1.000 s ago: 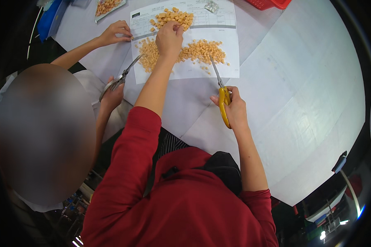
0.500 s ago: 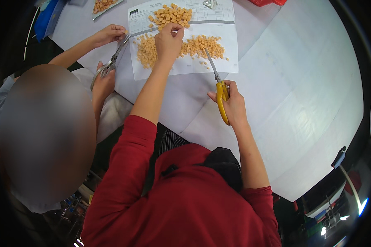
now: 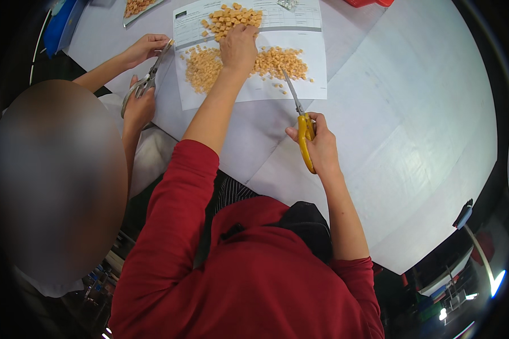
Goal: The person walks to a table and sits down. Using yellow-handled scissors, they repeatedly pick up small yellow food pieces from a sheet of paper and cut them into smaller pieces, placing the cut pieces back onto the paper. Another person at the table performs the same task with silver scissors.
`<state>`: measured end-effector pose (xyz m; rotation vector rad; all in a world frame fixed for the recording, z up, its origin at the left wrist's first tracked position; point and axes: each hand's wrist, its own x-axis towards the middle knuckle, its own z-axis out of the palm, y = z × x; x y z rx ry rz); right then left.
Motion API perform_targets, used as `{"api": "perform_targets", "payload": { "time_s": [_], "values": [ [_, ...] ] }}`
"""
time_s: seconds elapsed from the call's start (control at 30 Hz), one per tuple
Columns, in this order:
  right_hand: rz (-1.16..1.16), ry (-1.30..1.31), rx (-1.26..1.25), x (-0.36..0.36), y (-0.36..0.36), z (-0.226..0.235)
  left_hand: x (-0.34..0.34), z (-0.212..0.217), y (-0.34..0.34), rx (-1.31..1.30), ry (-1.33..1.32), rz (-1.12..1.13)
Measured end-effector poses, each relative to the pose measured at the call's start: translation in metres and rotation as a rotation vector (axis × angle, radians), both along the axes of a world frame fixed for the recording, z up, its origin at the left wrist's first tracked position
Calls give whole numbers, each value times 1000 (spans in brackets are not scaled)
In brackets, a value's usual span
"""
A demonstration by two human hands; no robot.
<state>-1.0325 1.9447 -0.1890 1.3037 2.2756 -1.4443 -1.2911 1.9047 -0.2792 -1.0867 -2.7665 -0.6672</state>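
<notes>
In my right hand [image 3: 320, 144] is a pair of scissors [image 3: 305, 135] with yellow handles, its blades pointing away at a heap of small orange bits [image 3: 283, 61]. My left hand [image 3: 239, 52] reaches palm-down to the near edge of a pile of larger orange cubes [image 3: 229, 18]. Its fingers are bent down and their tips are hidden, so I cannot see whether they pinch a cube. Left of that hand lies another heap of small orange bits [image 3: 202, 70]. All these piles rest on a printed white sheet [image 3: 316, 42].
At my left, a co-worker's hand [image 3: 140, 107] holds metal scissors [image 3: 152, 73]; their other hand [image 3: 147, 50] is by the blade tips. A tray of orange pieces [image 3: 138, 8], a blue bin [image 3: 62, 27] and a red container [image 3: 367, 2] stand along the far side of the white table [image 3: 413, 130].
My left hand has moved away from me and slightly right, from above the small bits to the pile of larger cubes. The scissors in my right hand have hardly moved.
</notes>
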Motion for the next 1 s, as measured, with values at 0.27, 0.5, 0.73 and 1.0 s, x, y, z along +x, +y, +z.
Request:
{"api": "perform_targets", "payload": {
  "time_s": [0.27, 0.5, 0.73, 1.0],
  "values": [
    [5, 45, -3, 1, -2, 3, 12, 34, -12, 266, -615, 116],
    [40, 72, 19, -5, -7, 7, 59, 55, -45, 775, -1572, 299],
    [76, 40, 28, -3, -14, 7, 84, 55, -58, 840, -1667, 369],
    [87, 0, 36, -1, -22, 10, 101, 51, -65, 852, -1665, 452]
  ]
}}
